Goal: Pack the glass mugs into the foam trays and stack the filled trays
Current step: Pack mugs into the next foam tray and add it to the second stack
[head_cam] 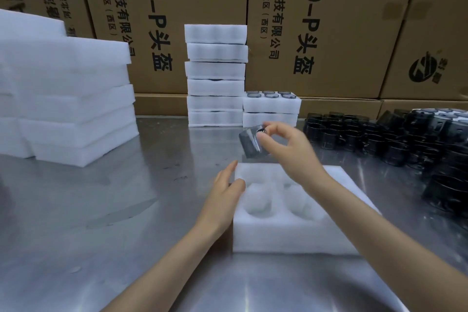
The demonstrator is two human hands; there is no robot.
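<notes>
Behind, cartons marked "4.0-P头盔", "科技有限公司".

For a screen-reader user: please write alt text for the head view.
A person's right hand holds a dark glass mug above an empty foam tray that the left hand steadies on a steel table. Filled tray stacks stand behind; more mugs wait at right.
</notes>
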